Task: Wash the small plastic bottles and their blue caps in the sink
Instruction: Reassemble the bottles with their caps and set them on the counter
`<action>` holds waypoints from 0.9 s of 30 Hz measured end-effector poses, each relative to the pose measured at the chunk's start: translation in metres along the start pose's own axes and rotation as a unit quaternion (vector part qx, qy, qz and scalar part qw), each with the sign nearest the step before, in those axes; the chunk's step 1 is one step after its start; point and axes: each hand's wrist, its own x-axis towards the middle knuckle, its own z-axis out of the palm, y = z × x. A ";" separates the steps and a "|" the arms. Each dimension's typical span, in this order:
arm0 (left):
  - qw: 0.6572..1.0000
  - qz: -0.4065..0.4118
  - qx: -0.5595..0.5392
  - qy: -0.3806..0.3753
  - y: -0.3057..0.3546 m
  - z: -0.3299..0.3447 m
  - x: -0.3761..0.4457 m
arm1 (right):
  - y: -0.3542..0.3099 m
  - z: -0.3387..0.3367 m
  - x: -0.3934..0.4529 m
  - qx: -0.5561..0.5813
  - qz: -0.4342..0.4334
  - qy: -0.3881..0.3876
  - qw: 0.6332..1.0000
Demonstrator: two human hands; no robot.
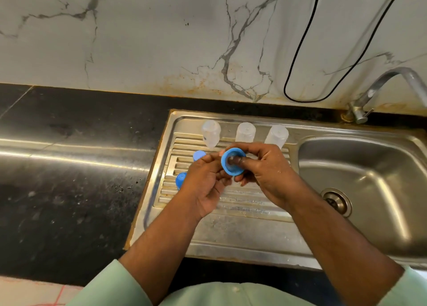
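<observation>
Leftmost, the black counter point(69, 167) ran up to the steel draining board point(231, 231), where two blue caps lay: one cap point(199, 155) near the ribs' upper left and another cap point(180, 179) just below it, both partly hidden behind the left hand point(205, 185). That hand came in from the lower left on a bare forearm, palm turned up and inward, its fingers curled so that their tips pinched the left rim of a third blue cap point(232, 163) held above the board. Along the back of the board stood three clear plastic bottles in a row (all upside down, it seemed): the left bottle point(211, 133), the middle bottle point(245, 132) and the right bottle point(276, 134). The right hand point(265, 174) reached in from the lower right, knuckles up, gripping the same cap from the other side with one finger pushed into its open mouth. Further right lay the sink bowl point(360, 167) with its drain point(336, 201), and the tap point(379, 90) arched above its far corner.
</observation>
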 end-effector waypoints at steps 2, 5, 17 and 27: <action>0.985 0.059 0.144 0.074 0.009 -0.003 0.015 | 0.006 -0.001 0.010 0.002 0.036 0.043 0.998; 0.920 0.159 0.336 0.122 0.033 -0.012 0.061 | 0.016 0.001 0.030 -0.030 0.114 0.069 0.991; 0.634 0.110 0.765 0.021 0.047 -0.013 0.183 | 0.031 -0.021 0.056 0.268 0.137 0.047 0.953; 0.817 0.246 0.483 0.196 0.097 -0.033 0.081 | 0.017 -0.037 0.037 -0.172 -0.163 0.144 0.961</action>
